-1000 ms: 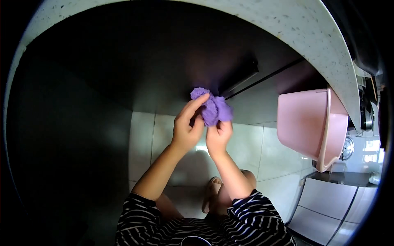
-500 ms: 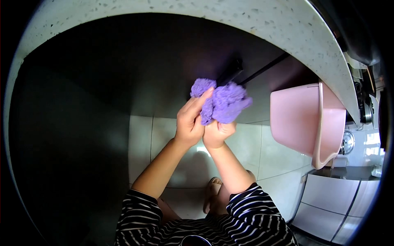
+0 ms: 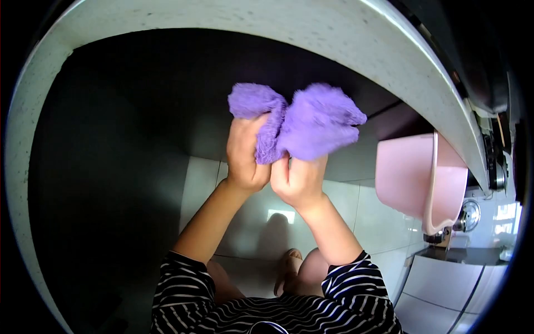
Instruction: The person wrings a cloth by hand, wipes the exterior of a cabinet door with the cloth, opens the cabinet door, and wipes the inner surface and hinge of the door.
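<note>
- what could go wrong?
- the purple cloth point(image 3: 320, 122), upper middle of the frame, might slip if either grip loosens.
- and the hands?
- left hand point(image 3: 243, 157) and right hand point(image 3: 300, 179) are both curled around it, nearly together. beyond, a pink tub point(image 3: 405, 175), right of frame.

The floor point(image 3: 378, 222) has shiny, pale tiles point(image 3: 347, 197) and a bright patch point(image 3: 281, 215). A dark cupboard point(image 3: 111, 139) sits under a white, speckled counter point(image 3: 167, 14).

Cabinet point(image 3: 111, 156) dim; rectangular glare on floor tiles point(image 3: 239, 234); counter point(image 3: 334, 33) bowed by lens; corners black.
</note>
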A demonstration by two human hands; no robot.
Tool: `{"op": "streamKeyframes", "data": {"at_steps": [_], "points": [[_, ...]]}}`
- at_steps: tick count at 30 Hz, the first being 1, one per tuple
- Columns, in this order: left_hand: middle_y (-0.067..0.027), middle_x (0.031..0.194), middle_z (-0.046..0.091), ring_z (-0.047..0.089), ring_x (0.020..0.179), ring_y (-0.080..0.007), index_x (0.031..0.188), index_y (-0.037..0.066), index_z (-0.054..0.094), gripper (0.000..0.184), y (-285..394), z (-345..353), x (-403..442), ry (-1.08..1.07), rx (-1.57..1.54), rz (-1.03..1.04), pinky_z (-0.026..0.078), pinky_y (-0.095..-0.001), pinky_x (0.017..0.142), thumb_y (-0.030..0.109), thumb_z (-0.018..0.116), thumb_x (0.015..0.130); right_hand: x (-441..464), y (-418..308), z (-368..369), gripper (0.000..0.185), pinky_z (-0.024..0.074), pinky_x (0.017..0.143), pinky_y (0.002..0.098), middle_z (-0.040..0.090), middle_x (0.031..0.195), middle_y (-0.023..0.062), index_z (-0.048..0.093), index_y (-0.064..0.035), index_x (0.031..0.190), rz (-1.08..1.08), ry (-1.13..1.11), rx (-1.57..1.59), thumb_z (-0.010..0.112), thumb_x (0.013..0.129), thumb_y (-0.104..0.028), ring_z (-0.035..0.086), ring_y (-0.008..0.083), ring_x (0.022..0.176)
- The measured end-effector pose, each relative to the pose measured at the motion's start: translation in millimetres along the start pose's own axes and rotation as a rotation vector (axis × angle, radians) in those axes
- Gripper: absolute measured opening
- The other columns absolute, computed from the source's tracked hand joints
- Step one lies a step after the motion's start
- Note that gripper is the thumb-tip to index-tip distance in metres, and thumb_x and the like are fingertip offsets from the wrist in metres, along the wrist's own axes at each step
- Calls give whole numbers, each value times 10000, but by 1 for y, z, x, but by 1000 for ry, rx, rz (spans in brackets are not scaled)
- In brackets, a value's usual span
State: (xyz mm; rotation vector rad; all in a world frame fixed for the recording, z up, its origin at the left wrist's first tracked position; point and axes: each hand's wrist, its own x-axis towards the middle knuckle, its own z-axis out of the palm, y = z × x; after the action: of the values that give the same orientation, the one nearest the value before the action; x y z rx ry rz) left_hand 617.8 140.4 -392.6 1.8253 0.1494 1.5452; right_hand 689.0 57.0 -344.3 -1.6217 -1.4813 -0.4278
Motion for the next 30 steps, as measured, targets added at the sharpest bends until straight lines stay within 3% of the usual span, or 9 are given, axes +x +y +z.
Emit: {"op": "streamKeyframes", "data": {"at_steps": [6,10,13,16,19,21,22,25,30], "points": [[-259,1254,423,400,1145,-456,1248,-42,425,545,-39,-27,-28,-47,588,-36,290,-486,994,210,597,797,19,23,66,377,396,896,489,598,1084,124,616,-77,1065,-226,157,-355,588,698,-153,548,340,1019],[-248,1278,399,340,1183,-459,1303,-15,352,681,-68,-27,-66,34,670,-225,225,-504,1021,279,638,760,5,18,98,337,417,880,416,615,1064,40,626,-121,1050,-199,-73,-301,598,720,-186,569,232,1005],[-245,1260,406,358,1158,-440,1277,7,390,618,-101,-29,-102,19,727,-410,266,-495,994,306,608,783,-13,14,126,286,379,933,357,615,1050,35,628,-113,1019,-421,-226,-313,548,750,-169,563,195,1010],[-255,1257,397,356,1158,-434,1272,18,396,624,-105,-37,-105,10,630,-480,273,-490,989,326,613,774,-23,10,159,167,383,903,319,655,917,57,622,-92,859,-588,-422,-211,511,737,-119,616,172,813],[-260,1253,396,356,1156,-435,1272,17,393,636,-83,-31,-80,10,499,-471,280,-491,981,329,619,766,-8,-7,136,232,329,988,319,651,958,48,632,-95,921,-418,-763,-312,515,728,-149,554,173,1025],[-264,1251,395,357,1155,-435,1272,16,391,644,-67,-35,-63,8,415,-473,285,-492,976,331,623,760,14,-18,103,327,376,946,403,617,1071,100,617,-120,1043,-335,-294,-253,535,726,-142,544,249,1076],[-274,1231,401,377,1126,-448,1254,-8,396,638,-62,-38,-55,-29,578,-297,314,-503,946,319,627,757,27,-18,91,339,370,939,447,611,1085,99,615,-114,1057,-303,-244,-226,544,730,-163,541,264,1074],[-275,1229,399,383,1113,-458,1246,-34,393,610,-23,-52,-10,52,429,-205,314,-503,947,285,615,775,57,-23,76,332,348,947,493,609,1083,99,630,-98,1035,-329,-52,-158,552,721,-174,540,278,1060],[-279,1306,350,312,1210,-466,1291,-39,355,644,-43,-76,1,314,497,-157,229,-504,1019,311,600,809,78,-48,96,339,306,1003,429,597,1088,95,628,-94,1025,-476,-168,-407,553,711,-200,528,238,1079]]}}
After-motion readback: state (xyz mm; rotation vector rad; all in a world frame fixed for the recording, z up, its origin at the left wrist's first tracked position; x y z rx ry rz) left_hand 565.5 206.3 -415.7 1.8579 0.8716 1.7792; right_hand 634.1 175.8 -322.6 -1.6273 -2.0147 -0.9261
